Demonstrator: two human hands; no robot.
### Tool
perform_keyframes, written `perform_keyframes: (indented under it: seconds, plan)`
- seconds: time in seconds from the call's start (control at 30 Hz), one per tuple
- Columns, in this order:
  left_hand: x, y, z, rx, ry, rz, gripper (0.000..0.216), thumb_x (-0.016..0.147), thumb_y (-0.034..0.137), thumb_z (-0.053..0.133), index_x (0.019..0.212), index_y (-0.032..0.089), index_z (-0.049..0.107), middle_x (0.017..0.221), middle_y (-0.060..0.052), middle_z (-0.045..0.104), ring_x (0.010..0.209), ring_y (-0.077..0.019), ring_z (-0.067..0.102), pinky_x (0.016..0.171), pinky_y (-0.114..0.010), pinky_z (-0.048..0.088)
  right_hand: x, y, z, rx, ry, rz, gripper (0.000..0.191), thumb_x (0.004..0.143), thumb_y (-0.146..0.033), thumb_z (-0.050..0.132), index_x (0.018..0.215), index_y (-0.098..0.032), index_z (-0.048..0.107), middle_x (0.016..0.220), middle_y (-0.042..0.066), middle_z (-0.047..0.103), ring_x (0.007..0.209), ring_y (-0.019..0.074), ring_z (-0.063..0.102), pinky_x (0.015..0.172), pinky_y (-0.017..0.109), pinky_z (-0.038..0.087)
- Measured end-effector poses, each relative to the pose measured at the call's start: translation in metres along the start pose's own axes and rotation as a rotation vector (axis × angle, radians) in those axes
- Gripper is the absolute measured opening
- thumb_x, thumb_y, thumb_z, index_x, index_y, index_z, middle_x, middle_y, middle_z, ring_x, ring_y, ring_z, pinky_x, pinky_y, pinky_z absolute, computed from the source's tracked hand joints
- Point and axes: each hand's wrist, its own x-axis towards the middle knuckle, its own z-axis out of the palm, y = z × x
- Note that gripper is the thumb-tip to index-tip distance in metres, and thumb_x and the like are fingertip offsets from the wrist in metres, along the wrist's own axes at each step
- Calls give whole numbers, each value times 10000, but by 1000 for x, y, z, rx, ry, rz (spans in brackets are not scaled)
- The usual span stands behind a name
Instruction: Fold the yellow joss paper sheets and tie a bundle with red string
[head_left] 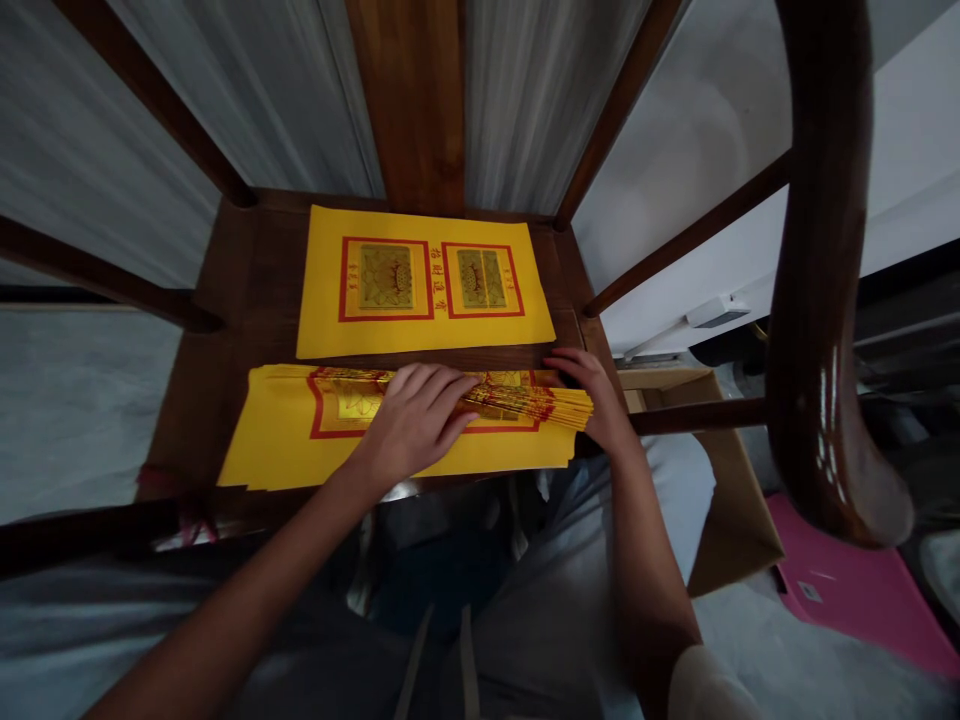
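Note:
A stack of yellow joss paper (pixel 281 440) with red borders and gold patches lies along the front of the chair seat. Its far edge is bent up into a fanned fold (pixel 559 405). My left hand (pixel 412 415) rests across this fold, fingers over the top and thumb on the near side, closed on it. Around the fold's right end curls my right hand (pixel 596 395), its fingers at the far side; its thumb is hidden behind the sheets. Behind, a flat yellow joss paper sheet (pixel 375 340) bears red characters and two gold squares.
The dark wooden seat (pixel 225 345) has back spindles and a curved armrest (pixel 821 300) at right. Beside it on the floor stand an open cardboard box (pixel 739 500) and a pink plastic item (pixel 855 590). A small white block (pixel 716 310) sits by the wall.

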Motion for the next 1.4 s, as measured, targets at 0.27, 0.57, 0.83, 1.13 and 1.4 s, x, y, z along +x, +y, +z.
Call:
perform_keyframes:
  seconds: [0.27, 0.57, 0.83, 1.13, 1.4]
  plan:
    - [-1, -1, 2, 4, 32, 4, 349, 1065, 418, 561, 1259, 162, 697, 1086, -129, 759, 1046, -293, 670, 942, -445, 492, -5, -10, -4, -89, -79, -151, 299, 866, -437, 732, 1093, -243, 731, 1272, 141, 714, 1270, 334, 627, 1136, 508, 466]
    - [-3, -1, 3, 57, 63, 31, 299, 1082, 396, 510, 1190, 195, 704, 1060, -108, 764, 996, -276, 669, 915, -439, 492, -9, -33, -8, 214, -203, 36, 165, 794, -334, 786, 884, -201, 748, 901, 33, 792, 872, 218, 722, 802, 309, 535]
    - [-3, 1, 4, 32, 102, 32, 270, 1064, 367, 552, 1214, 192, 692, 1065, -100, 760, 988, -272, 659, 914, -438, 470, -9, -41, -8, 263, -217, 74, 308, 807, -496, 807, 891, -200, 819, 835, 27, 805, 822, 267, 749, 719, 341, 577]
    - [0, 10, -10, 57, 190, -26, 312, 1034, 331, 570, 1298, 188, 654, 1091, -110, 741, 983, -289, 623, 915, -457, 423, 23, -22, 5, 405, -24, 219, 379, 830, -555, 775, 971, -203, 778, 839, 27, 786, 738, 213, 711, 655, 332, 584]
    - [4, 12, -5, 36, 32, -60, 366, 1057, 321, 509, 1338, 113, 619, 1160, -160, 711, 1065, -320, 606, 945, -472, 426, 129, 6, 23, 366, 172, 125, 370, 827, -531, 715, 989, -199, 728, 998, 77, 784, 905, 248, 723, 773, 395, 600]
